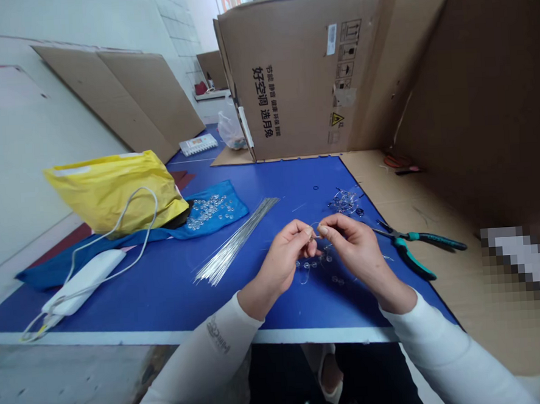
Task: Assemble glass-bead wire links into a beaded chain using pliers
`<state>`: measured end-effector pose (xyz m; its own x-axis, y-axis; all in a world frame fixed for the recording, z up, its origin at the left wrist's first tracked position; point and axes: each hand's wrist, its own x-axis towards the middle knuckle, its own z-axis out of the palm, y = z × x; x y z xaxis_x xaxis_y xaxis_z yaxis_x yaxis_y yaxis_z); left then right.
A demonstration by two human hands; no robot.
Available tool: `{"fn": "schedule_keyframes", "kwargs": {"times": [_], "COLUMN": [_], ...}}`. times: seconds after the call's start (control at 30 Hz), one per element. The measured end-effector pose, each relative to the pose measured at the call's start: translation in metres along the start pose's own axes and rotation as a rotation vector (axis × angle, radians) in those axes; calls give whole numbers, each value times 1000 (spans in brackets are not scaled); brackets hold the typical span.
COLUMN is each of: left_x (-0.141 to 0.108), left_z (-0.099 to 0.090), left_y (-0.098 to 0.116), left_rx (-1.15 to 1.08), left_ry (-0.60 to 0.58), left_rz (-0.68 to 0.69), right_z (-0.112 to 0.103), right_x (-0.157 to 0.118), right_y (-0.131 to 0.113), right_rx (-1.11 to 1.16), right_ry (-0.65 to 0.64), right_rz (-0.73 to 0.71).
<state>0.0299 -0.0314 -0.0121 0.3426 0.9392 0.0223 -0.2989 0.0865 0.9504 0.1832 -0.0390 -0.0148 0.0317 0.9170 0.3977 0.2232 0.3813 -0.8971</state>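
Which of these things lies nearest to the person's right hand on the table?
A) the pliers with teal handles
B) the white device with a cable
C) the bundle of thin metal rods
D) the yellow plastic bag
A. The pliers with teal handles lie just beside the right hand, while the other things are farther away, across the blue tabletop.
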Motion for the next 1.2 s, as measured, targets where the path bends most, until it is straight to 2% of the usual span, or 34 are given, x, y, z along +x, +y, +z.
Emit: {"fn": "schedule_keyframes", "kwargs": {"times": [0.13,0.57,1.03,1.2], "left_x": [1,3,4,3], "left_z": [-2,-3,-7,-6], "left_y": [0,5,6,8], "left_rx": [10,104,-6,10], "left_ry": [0,-30,27,21], "left_rz": [-36,-12,-37,-29], "right_z": [-1,-3,-11,-12], "right_x": [2,5,8,8], "right_y": [-2,-2,1,0], "right_rx": [67,190,99,122], "right_ry": [-1,-13,-100,-92], "right_rz": [53,140,106,134]}}
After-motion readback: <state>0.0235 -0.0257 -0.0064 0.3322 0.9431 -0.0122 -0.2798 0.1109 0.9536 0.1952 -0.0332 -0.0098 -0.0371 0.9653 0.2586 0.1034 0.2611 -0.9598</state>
